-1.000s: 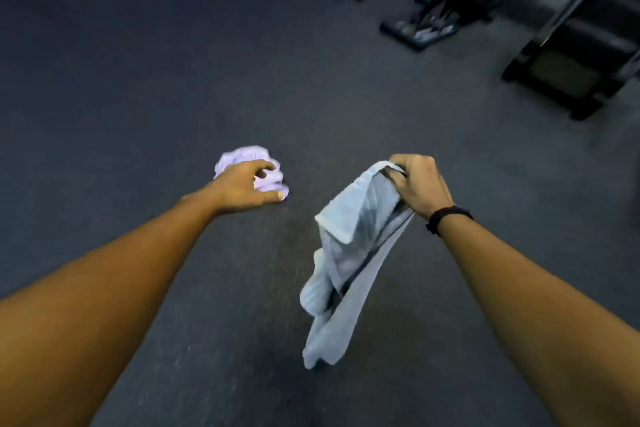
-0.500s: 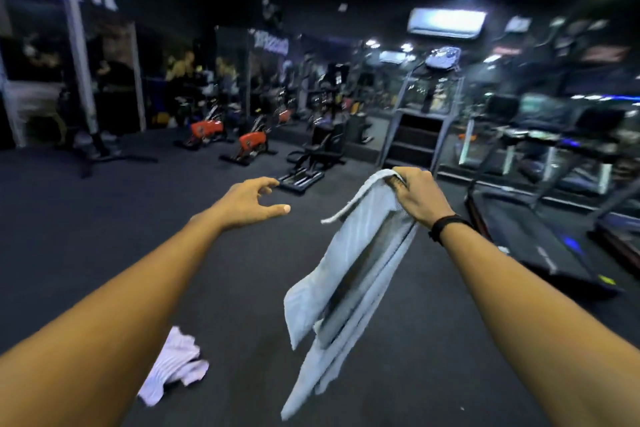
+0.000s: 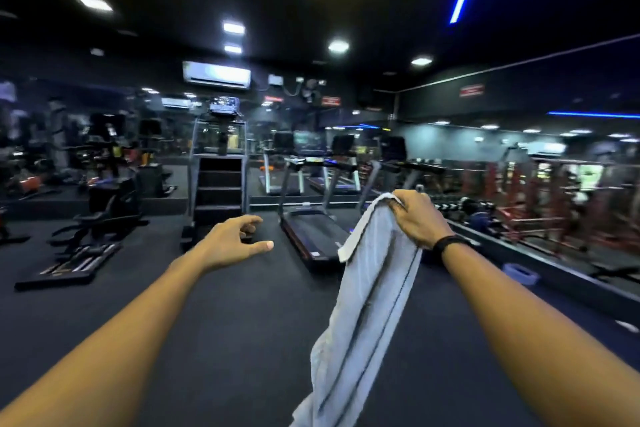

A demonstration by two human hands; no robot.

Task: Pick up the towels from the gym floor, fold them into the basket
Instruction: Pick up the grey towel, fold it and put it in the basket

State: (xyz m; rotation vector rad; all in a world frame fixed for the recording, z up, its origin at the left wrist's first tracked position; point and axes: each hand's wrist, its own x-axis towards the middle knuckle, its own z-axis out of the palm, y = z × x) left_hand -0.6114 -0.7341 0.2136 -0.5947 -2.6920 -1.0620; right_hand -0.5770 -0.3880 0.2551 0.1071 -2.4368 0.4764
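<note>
The right hand (image 3: pixel 417 217) holds the top of a long grey towel (image 3: pixel 363 315), fingers curled tight on it. The towel hangs down in the air above the dark floor (image 3: pixel 235 340). The left hand (image 3: pixel 232 239) reaches out with loose fingers, holding nothing. A treadmill (image 3: pixel 311 232) stands farther back.

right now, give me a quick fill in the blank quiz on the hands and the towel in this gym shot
1. The towel hangs from the ____ hand.
2. The left hand holds ____.
3. A black band sits on the right ____.
4. The machine on the floor just beyond the towel is a ____.

Missing words: right; nothing; wrist; treadmill
</note>
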